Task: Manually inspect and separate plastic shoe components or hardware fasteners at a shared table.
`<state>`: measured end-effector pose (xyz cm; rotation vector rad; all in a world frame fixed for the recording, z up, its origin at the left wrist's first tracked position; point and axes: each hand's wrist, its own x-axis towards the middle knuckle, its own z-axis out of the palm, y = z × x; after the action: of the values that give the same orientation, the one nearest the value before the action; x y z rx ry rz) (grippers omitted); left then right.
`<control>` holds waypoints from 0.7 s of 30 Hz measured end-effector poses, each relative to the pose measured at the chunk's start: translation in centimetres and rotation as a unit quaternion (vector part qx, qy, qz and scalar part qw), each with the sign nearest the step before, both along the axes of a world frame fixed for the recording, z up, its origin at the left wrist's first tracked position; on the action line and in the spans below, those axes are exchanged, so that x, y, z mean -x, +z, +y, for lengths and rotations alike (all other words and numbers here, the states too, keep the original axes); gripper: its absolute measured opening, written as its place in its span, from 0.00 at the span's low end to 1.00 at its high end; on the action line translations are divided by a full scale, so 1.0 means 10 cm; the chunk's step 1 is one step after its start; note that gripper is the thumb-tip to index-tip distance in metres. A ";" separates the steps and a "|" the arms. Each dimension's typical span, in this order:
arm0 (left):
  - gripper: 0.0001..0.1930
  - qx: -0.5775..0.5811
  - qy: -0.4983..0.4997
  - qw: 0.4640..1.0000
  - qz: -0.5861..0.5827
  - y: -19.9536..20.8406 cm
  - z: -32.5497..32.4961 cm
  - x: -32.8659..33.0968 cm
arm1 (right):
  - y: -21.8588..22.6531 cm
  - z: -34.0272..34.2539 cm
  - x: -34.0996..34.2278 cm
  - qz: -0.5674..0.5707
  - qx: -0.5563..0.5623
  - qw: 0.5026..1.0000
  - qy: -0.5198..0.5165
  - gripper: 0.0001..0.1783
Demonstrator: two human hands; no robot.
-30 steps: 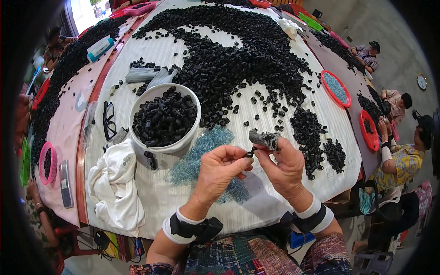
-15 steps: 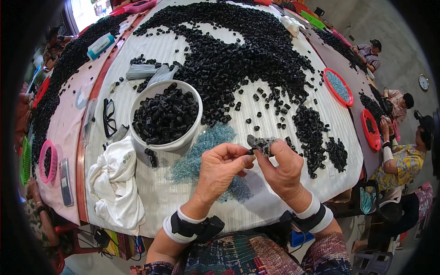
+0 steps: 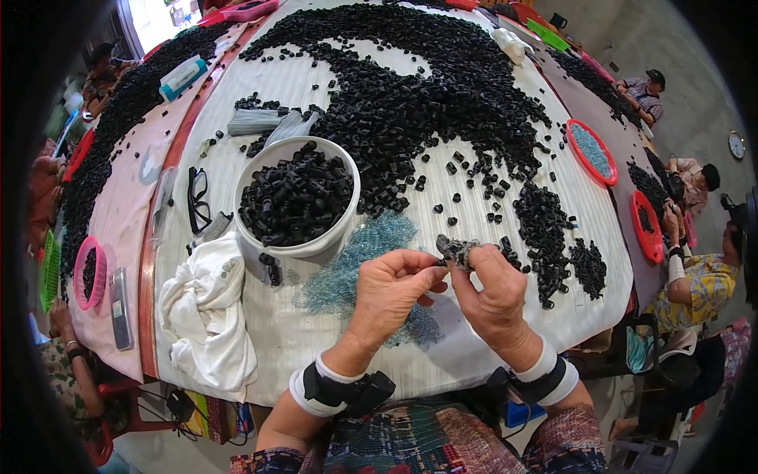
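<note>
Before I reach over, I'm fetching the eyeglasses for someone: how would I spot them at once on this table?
On the white-covered table, find the round white bucket heaped with black pieces. Look just to its left, beyond the crumpled white cloth. The eyeglasses lie there: one dark frame with two lens openings, unlike the small chunky pieces and the pale cloth nearby.
</note>
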<state>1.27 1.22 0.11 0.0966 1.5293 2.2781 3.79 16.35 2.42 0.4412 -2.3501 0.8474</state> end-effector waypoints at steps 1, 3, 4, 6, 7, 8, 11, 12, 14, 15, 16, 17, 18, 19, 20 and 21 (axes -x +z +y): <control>0.08 0.001 0.001 1.000 -0.006 -0.01 0.00 0.00 | -0.01 -0.01 0.01 0.001 0.002 1.000 0.000 0.12; 0.08 0.002 0.003 1.000 -0.012 -0.02 0.00 0.00 | -0.02 -0.03 0.01 0.002 0.004 1.000 0.000 0.12; 0.08 -0.001 -0.001 1.000 -0.010 -0.03 0.01 0.00 | -0.02 -0.02 0.01 0.005 -0.008 1.000 0.002 0.12; 0.08 -0.005 -0.004 1.000 -0.008 -0.03 0.01 0.00 | -0.01 -0.01 0.00 0.006 -0.019 1.000 0.004 0.12; 0.08 -0.006 -0.002 1.000 -0.016 -0.02 0.01 -0.01 | -0.01 0.00 -0.01 -0.001 -0.019 1.000 0.013 0.12; 0.07 -0.008 0.000 1.000 -0.023 -0.02 0.01 -0.01 | -0.01 0.00 -0.01 -0.008 -0.019 1.000 0.022 0.13; 0.08 -0.027 -0.011 0.999 -0.040 -0.04 -0.03 0.02 | 0.08 -0.01 -0.02 -0.077 0.041 0.994 0.059 0.15; 0.08 -0.027 -0.011 0.999 -0.039 -0.04 -0.03 0.02 | 0.10 -0.01 -0.01 -0.077 0.041 0.994 0.059 0.15; 0.07 -0.032 -0.005 0.998 -0.059 -0.04 -0.03 0.04 | 0.13 -0.01 -0.01 -0.066 -0.012 0.996 0.067 0.18; 0.07 -0.033 -0.006 0.998 -0.058 -0.03 -0.02 0.04 | 0.11 -0.01 -0.01 -0.066 -0.013 0.996 0.065 0.18; 0.07 -0.043 -0.001 0.997 -0.062 -0.02 -0.01 0.04 | 0.07 0.00 0.00 -0.056 -0.031 0.996 0.066 0.19; 0.06 -0.053 0.004 0.996 -0.065 -0.02 0.00 0.03 | 0.04 -0.01 0.00 -0.046 -0.049 0.996 0.066 0.20; 0.06 -0.054 0.004 0.996 -0.065 -0.02 0.00 0.03 | 0.03 -0.02 0.00 -0.046 -0.049 0.996 0.066 0.20; 0.06 -0.053 0.003 0.997 -0.061 -0.03 -0.01 0.03 | 0.02 -0.05 0.00 -0.043 -0.056 0.996 0.059 0.20; 0.06 -0.052 0.001 0.997 -0.057 -0.03 -0.02 0.03 | 0.00 -0.06 0.00 -0.040 -0.063 0.996 0.053 0.20; 0.06 -0.052 0.001 0.997 -0.057 -0.03 -0.02 0.03 | -0.02 -0.06 0.00 -0.040 -0.063 0.996 0.052 0.20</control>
<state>0.96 1.01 -0.23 -0.0057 1.3544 2.3218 3.77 15.77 2.26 0.5973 -2.4817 0.7800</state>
